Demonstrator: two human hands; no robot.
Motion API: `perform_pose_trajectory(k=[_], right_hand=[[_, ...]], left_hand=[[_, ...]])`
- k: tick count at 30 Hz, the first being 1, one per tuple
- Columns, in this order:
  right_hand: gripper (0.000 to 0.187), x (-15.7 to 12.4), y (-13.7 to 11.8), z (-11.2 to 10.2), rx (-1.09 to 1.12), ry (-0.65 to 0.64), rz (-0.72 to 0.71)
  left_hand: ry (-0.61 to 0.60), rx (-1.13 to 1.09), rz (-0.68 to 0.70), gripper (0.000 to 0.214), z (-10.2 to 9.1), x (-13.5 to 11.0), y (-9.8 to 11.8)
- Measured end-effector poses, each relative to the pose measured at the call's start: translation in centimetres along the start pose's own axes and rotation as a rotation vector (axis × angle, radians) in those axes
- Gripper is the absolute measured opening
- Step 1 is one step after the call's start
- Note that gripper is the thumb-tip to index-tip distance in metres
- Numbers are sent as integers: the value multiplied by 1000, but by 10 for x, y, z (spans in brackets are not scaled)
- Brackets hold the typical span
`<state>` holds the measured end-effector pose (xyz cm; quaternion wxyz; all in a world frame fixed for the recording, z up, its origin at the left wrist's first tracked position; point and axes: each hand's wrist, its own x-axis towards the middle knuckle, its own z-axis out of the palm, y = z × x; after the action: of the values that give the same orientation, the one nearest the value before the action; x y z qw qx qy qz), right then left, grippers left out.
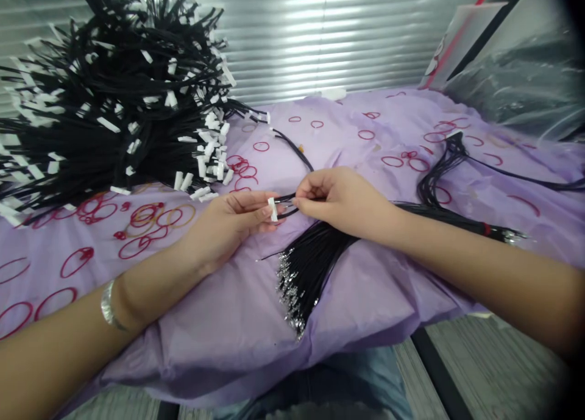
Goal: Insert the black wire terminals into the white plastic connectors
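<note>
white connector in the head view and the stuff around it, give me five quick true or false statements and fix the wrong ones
1. The left hand holds a white connector. True.
2. The bracelet is on the right wrist. False: the silver bracelet is on the left wrist.
3. The right hand is close beside the connector, its fingertips at a black wire. True.
4. The big pile of black wires with white connectors lies to the right of both hands. False: it lies to their left.
5. Red bands lie only on the left side. False: some red bands also lie on the right.
</note>
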<state>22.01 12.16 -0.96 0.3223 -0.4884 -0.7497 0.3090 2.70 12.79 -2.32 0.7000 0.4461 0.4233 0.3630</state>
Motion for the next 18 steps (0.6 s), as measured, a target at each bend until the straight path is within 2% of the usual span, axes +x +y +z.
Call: perform_pose_trajectory(k=[5, 18], right_hand=[[9, 0, -1, -2, -13, -31, -10], [10, -3, -5, -1, -106, 10, 12]], left_hand=[[11, 15, -6, 19, 0, 1, 1], [37, 54, -12, 17, 2, 1, 4]])
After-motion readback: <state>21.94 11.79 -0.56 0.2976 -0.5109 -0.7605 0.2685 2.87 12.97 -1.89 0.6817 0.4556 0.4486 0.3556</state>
